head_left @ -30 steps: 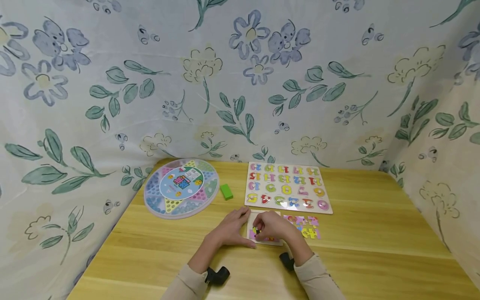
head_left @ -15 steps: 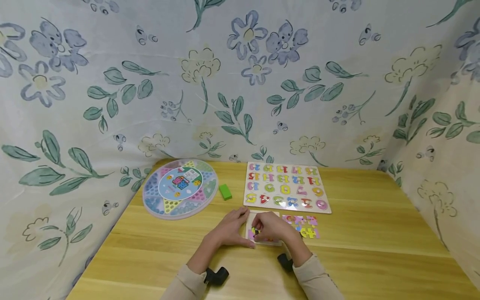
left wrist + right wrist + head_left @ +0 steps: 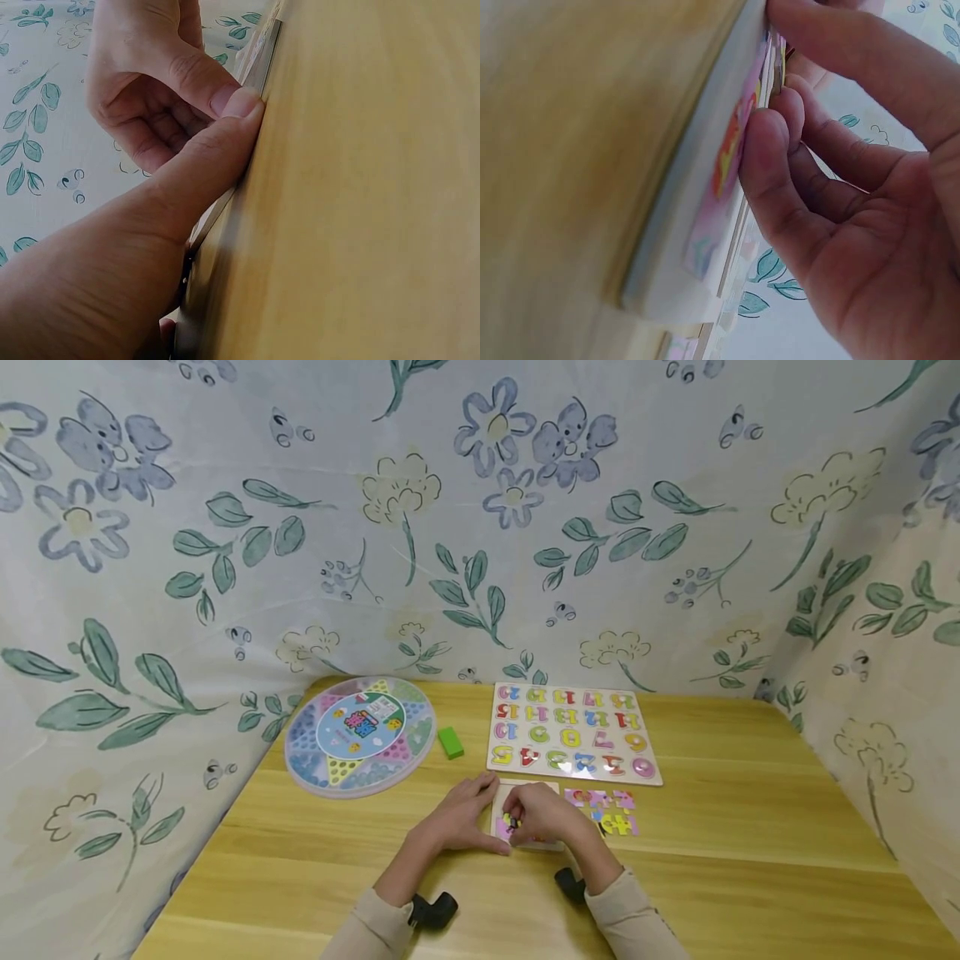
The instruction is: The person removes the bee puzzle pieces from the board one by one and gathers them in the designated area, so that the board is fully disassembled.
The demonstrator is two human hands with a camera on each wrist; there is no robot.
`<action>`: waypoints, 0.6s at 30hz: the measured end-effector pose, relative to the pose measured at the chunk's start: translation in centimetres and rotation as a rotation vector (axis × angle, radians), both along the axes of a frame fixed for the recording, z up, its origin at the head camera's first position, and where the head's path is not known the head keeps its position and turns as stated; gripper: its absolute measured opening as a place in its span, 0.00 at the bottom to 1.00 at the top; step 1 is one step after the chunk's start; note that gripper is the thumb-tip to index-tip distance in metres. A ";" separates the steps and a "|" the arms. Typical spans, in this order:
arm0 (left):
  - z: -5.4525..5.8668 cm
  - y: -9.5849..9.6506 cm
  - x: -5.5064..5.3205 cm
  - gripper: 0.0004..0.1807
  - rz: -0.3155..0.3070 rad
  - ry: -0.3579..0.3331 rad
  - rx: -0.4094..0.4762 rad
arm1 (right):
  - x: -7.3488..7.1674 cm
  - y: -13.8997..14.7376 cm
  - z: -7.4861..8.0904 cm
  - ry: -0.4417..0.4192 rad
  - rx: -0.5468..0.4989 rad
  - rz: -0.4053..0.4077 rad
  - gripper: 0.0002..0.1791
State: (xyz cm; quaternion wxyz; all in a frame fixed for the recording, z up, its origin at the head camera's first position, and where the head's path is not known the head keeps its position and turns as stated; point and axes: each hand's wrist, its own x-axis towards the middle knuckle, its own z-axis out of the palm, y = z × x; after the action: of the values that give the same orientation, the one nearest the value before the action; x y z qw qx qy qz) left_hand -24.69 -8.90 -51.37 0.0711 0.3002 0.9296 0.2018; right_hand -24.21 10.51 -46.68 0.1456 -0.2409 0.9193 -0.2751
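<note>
A small wooden puzzle tray lies flat near the table's middle, part filled with pink picture pieces. My left hand grips its left side, fingers at the far corner and thumb along the near edge. Over the tray, my right hand pinches a yellow-and-black puzzle piece low against the lower left part; its fingertips cover much of the piece. In the right wrist view, the curled lower fingers rest close over the pink pieces. Several loose puzzle pieces lie right of the tray.
Behind the tray lies a number puzzle board with coloured numerals. A round star-patterned game board sits at the back left, with a green block beside it. A floral cloth hangs behind the wooden table.
The head view shifts slightly. Both hands stay at the tray, with the right fingertips and the piece between them moving only a little.
</note>
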 end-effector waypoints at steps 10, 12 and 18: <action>0.0 0.0 -0.1 0.62 0.003 -0.015 -0.006 | -0.2 0.2 -0.2 -0.024 -0.014 -0.020 0.17; 0.0 0.0 -0.1 0.62 0.005 -0.022 -0.006 | -0.2 0.2 -0.2 -0.030 -0.015 -0.023 0.17; 0.0 0.0 -0.1 0.62 0.010 -0.036 -0.006 | -0.3 0.4 -0.2 -0.029 -0.026 -0.021 0.17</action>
State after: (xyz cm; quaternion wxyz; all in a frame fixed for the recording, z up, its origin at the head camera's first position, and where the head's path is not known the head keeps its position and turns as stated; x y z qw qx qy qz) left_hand -24.75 -8.86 -51.40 0.0877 0.2916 0.9302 0.2049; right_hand -24.47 10.95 -46.88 0.1530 -0.2291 0.9159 -0.2919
